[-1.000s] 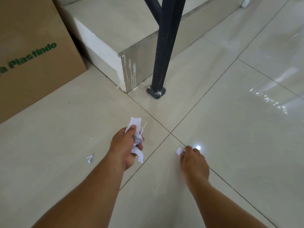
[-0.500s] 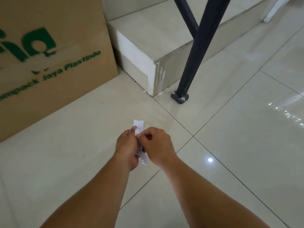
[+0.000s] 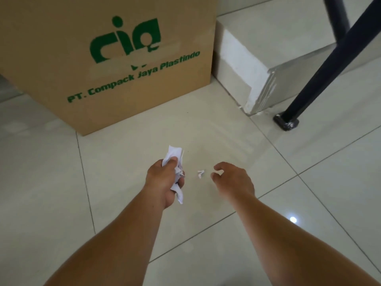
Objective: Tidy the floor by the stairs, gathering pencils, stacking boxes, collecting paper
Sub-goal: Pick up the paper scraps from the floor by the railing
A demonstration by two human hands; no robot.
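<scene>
My left hand [image 3: 165,181] is shut on a wad of crumpled white paper [image 3: 174,154] that sticks out above and below the fist. A small white paper scrap [image 3: 200,173] lies on the pale floor tile just right of that hand. My right hand [image 3: 233,179] hovers right of the scrap with fingers curled and apart, holding nothing; its fingertips are a short gap from the scrap. A big brown cardboard box [image 3: 115,65] with green lettering stands on the floor straight ahead.
A tiled stair step [image 3: 257,65] sits right of the box. A black metal post [image 3: 321,65] slants down to a foot [image 3: 286,122] on the floor by the step's corner. Glossy floor tiles [image 3: 329,182] spread to the right and left.
My right hand picked a scrap off the floor, passed it into the left hand's wad, then drew away empty. The view swung left, bringing the box and another scrap into the centre.
</scene>
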